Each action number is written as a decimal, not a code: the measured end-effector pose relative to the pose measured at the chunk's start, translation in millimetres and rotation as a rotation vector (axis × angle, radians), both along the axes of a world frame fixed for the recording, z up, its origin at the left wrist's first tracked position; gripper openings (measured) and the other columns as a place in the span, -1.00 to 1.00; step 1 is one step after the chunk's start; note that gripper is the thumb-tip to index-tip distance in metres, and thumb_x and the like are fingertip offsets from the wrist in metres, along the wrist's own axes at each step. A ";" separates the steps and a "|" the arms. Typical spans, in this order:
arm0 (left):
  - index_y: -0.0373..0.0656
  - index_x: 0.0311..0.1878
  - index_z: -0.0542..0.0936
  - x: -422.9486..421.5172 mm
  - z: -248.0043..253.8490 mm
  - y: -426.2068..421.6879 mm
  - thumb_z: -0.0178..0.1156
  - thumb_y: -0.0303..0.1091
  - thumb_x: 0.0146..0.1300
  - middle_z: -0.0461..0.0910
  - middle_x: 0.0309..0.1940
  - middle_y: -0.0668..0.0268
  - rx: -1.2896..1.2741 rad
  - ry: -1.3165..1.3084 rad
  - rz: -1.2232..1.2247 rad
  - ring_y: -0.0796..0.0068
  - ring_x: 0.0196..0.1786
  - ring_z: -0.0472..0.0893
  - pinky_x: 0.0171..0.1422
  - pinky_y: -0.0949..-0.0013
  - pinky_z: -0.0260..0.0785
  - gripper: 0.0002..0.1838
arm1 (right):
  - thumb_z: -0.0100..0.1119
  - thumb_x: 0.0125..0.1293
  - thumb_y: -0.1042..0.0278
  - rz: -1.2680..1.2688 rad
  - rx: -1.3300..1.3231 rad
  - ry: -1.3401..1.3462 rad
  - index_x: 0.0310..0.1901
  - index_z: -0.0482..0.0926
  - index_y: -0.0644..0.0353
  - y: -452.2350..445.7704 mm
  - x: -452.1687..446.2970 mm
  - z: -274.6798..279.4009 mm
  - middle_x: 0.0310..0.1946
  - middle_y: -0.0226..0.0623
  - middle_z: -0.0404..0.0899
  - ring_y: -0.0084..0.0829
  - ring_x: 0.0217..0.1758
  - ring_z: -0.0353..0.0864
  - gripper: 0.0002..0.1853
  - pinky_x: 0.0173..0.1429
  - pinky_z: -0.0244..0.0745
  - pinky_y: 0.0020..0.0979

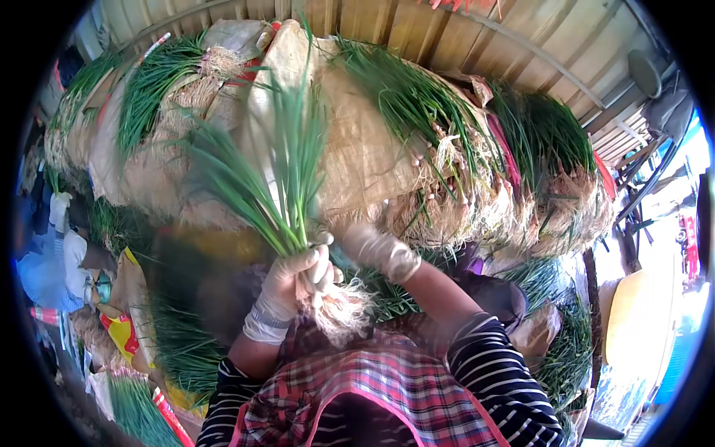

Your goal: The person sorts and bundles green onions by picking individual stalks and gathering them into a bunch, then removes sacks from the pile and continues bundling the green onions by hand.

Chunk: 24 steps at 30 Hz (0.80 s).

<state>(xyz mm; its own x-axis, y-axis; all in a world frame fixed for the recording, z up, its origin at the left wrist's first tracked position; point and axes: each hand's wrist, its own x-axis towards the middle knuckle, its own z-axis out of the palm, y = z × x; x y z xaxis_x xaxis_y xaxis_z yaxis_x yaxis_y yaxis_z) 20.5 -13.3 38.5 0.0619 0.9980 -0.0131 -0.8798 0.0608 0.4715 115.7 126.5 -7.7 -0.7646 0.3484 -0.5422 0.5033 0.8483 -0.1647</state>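
Head camera view: the green onion-like bunch with pale stringy roots stands in front of the tan woven sack, its long axis running from leaf tips fanned up and leftward toward the sack to roots hanging down and rightward near the pink-trimmed plaid apron. Draped over a long raised heap, the sack has more rooted green bunches to its right, and a pale ribbed wall behind it. Below the sack, the white-gloved left hand holds the bunch with fingers wrapped around its base, while the white-gloved right hand reaches in from the right, its fingers too blurred to tell their spread.
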 end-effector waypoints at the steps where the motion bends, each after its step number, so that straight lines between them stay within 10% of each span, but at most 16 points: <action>1: -0.24 -0.02 0.45 -3.7 -1.6 -2.8 0.14 -0.38 0.13 0.38 -0.65 0.33 0.023 -0.023 0.006 0.37 -0.53 0.49 -0.45 0.29 0.38 -0.67 | -0.10 0.25 0.39 0.020 -0.396 0.125 0.05 0.44 0.08 -12.5 11.7 -2.3 -0.10 -0.21 0.53 -0.36 -0.04 0.52 -0.68 0.07 0.42 -0.40; 5: -0.17 0.01 0.42 -22.0 -10.7 -10.0 0.01 -0.38 0.23 0.44 -0.53 0.28 -0.054 -0.071 0.037 0.36 -0.57 0.51 -0.25 0.23 0.31 -0.72 | -0.02 0.24 0.26 -0.465 0.419 0.278 0.01 0.46 0.13 63.0 53.7 8.3 -0.11 -0.19 0.54 -0.31 -0.13 0.57 -0.68 -0.07 0.50 -0.39; 7: -0.17 0.01 0.43 -20.6 -18.6 -1.8 0.02 -0.38 0.23 0.46 -0.50 0.28 -0.061 -0.102 -0.070 0.35 -0.52 0.53 -0.25 0.20 0.35 -0.72 | 0.03 0.22 0.21 -1.081 0.314 0.424 -0.02 0.47 0.15 110.1 62.3 38.5 -0.13 -0.13 0.54 -0.32 -0.17 0.58 -0.67 -0.17 0.52 -0.38; 12: -0.15 -0.17 0.49 -16.6 -37.6 15.2 0.17 -0.28 0.12 0.52 -0.46 0.35 -0.274 -0.024 0.019 0.29 -0.38 0.56 -0.28 0.26 0.41 -0.76 | -0.04 0.23 0.19 -0.739 -0.062 0.581 -0.13 0.50 0.23 103.6 88.5 32.4 -0.21 -0.11 0.56 -0.32 -0.22 0.60 -0.69 -0.16 0.52 -0.35; 17: -0.35 -0.05 0.44 -0.5 -55.1 34.4 0.20 -0.31 0.07 0.47 -0.02 0.04 -0.283 0.079 0.071 0.23 -0.02 0.52 0.08 0.10 0.37 -0.59 | -0.10 0.27 0.26 -0.701 -0.345 0.644 -0.29 0.48 0.31 14.1 78.2 22.9 -0.24 -0.14 0.56 -0.39 -0.11 0.55 -0.74 -0.06 0.45 -0.41; 21: -0.29 -0.19 0.47 0.8 -61.9 30.4 0.16 -0.29 0.10 0.53 -0.30 0.15 -0.272 0.070 -0.039 0.26 -0.21 0.54 -0.13 0.14 0.43 -0.72 | -0.08 0.27 0.33 -0.440 -0.646 0.704 -0.37 0.50 0.22 -32.9 80.8 -11.2 -0.40 -0.29 0.51 -0.48 -0.30 0.50 -0.81 -0.17 0.47 -0.50; 22: -0.28 -0.24 0.46 -3.7 -70.0 24.8 0.16 -0.28 0.11 0.51 -0.34 0.18 -0.266 0.085 -0.062 0.29 -0.23 0.54 -0.15 0.16 0.42 -0.74 | -0.02 0.26 0.36 -0.095 -0.119 0.987 -0.41 0.50 0.22 -20.7 81.5 -7.5 -0.51 -0.35 0.48 -0.52 -0.39 0.48 -0.83 -0.27 0.47 -0.55; 24: -0.23 -0.37 0.40 3.7 -70.0 17.5 0.11 -0.26 0.14 0.43 -0.43 0.25 -0.203 -0.046 0.033 0.40 -0.36 0.50 -0.17 0.23 0.38 -0.79 | -0.01 0.25 0.32 -0.156 -0.043 0.752 -0.40 0.52 0.21 17.1 82.5 -19.6 -0.55 -0.36 0.52 -0.52 -0.43 0.55 -0.82 -0.32 0.51 -0.55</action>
<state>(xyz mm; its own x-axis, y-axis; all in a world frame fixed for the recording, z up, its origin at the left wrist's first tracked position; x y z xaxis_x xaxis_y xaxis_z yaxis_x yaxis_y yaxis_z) 24.2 4.3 -31.5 0.0345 0.9765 -0.2125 -0.9030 0.1216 0.4121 198.1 143.6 -27.3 -0.8766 0.4729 0.0886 0.3561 0.7616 -0.5415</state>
